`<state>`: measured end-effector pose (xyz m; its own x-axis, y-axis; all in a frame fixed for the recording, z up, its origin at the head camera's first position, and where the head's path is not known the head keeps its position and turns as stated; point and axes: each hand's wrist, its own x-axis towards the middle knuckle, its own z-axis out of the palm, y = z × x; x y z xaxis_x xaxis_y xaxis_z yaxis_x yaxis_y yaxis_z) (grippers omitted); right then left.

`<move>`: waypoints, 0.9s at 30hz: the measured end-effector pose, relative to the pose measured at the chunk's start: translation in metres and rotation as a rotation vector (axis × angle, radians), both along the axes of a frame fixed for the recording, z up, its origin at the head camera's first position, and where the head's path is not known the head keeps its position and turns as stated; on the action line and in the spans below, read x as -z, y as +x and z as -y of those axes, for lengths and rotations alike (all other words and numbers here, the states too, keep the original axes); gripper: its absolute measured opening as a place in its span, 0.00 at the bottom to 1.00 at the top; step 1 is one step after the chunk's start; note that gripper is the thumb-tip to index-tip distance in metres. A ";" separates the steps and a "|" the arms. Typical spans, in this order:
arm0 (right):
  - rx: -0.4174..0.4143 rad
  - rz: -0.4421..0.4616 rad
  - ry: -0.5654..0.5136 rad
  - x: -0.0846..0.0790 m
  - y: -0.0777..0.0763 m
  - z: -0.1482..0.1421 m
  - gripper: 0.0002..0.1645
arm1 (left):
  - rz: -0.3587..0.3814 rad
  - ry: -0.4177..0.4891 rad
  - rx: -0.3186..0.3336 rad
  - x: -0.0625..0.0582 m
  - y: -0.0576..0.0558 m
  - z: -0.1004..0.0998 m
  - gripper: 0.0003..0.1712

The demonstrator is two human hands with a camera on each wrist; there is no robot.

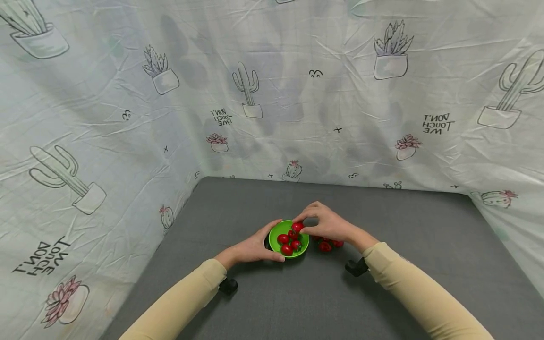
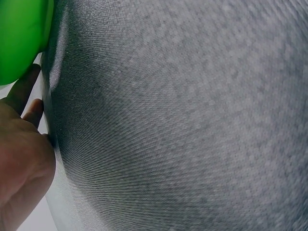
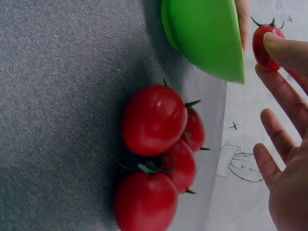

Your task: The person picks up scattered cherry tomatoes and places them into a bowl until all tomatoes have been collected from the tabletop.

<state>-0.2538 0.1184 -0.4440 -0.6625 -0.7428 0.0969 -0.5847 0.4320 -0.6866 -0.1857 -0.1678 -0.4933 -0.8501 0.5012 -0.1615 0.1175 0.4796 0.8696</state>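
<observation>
Green and smooth, the bowl (image 1: 276,230) sits on the grey table (image 1: 314,302), and the person's left hand (image 1: 252,248) holds its left side, thumb toward the near edge, fingers round the far one. From where I stand, the right hand (image 1: 327,224) has a red tomato (image 3: 261,50) pinched between thumb and fingers, up over the bowl's far right part; its other fingers spread loosely. More tomatoes (image 1: 287,249) lie inside the bowl, and a cluster of loose tomatoes (image 3: 154,120) rests on the table just right of it. That pinched one looks light, firm and rather slick, so I'd expect a hard squeeze to bruise it or shoot it away. Its plump middle seems the best hold, leaving the green stalk free.
</observation>
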 end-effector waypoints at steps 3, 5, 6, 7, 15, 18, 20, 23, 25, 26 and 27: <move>-0.014 0.002 -0.003 0.001 0.002 0.002 0.16 | 0.000 -0.004 0.001 -0.001 0.001 0.000 0.62; -0.021 0.001 0.000 0.002 0.004 0.003 0.15 | 0.002 -0.010 0.001 -0.002 0.002 0.000 0.62; -0.024 -0.003 0.001 0.003 0.005 0.004 0.15 | 0.003 -0.013 0.000 -0.002 0.002 0.000 0.62; -0.027 -0.004 0.001 0.003 0.006 0.005 0.15 | 0.004 -0.015 -0.001 -0.002 0.002 0.000 0.62; -0.046 -0.013 -0.001 0.006 0.010 0.009 0.15 | 0.011 -0.032 -0.004 -0.004 0.005 0.000 0.61; -0.048 -0.026 0.009 0.006 0.012 0.010 0.15 | 0.010 -0.034 -0.004 -0.005 0.005 0.000 0.61; -0.049 -0.031 0.014 0.005 0.013 0.011 0.15 | 0.008 -0.031 -0.003 -0.005 0.006 0.000 0.61; -0.057 -0.029 0.007 0.004 0.014 0.012 0.17 | 0.008 -0.021 0.003 -0.006 0.006 0.000 0.61; -0.061 -0.025 -0.003 0.003 0.014 0.013 0.18 | 0.007 -0.016 0.006 -0.006 0.006 0.000 0.61; -0.060 -0.025 -0.005 0.003 0.014 0.013 0.19 | 0.008 -0.014 0.006 -0.006 0.006 0.000 0.61; -0.057 -0.025 -0.006 0.003 0.013 0.012 0.19 | 0.008 -0.011 0.007 -0.006 0.006 0.000 0.61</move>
<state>-0.2404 0.1060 -0.4472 -0.6165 -0.7785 0.1180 -0.6255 0.3932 -0.6739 -0.1800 -0.1678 -0.4875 -0.8451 0.5055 -0.1738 0.1143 0.4886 0.8650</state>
